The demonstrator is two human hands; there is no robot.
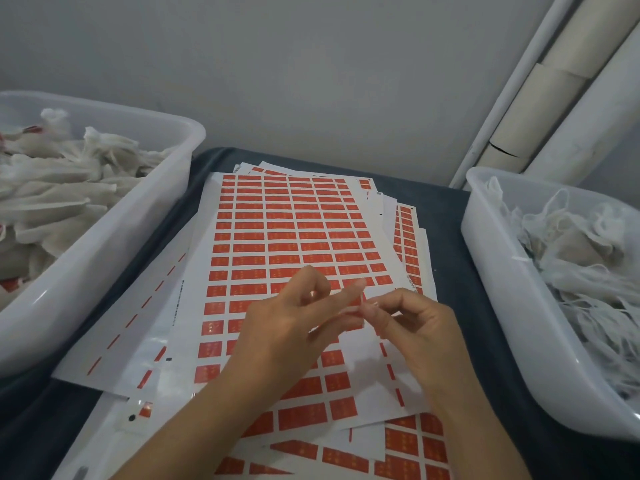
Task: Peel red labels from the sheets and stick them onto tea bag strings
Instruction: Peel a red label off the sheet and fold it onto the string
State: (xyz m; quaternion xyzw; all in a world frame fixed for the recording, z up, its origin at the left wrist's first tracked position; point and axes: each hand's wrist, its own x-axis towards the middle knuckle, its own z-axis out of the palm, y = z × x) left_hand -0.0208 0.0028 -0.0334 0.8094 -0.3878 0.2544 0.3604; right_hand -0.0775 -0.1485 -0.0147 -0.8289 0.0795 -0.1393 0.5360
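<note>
A stack of white sheets (287, 237) covered in rows of red labels lies on the dark table in front of me. Both hands hover over the top sheet's lower right part. My left hand (294, 323) has its fingers curled, with fingertips meeting those of my right hand (412, 323). Between the fingertips sits a small red label (360, 301), pinched by both hands. A thin pale string seems to run there, but I cannot tell for sure. The sheet's right column near my hands shows bare white backing.
A translucent white bin (114, 244) at left holds a heap of white tea bags, some with red labels. A second bin (485, 271) at right holds tea bags with loose strings. Used sheets lie beneath the stack. Pale pipes (554, 98) lean on the grey wall.
</note>
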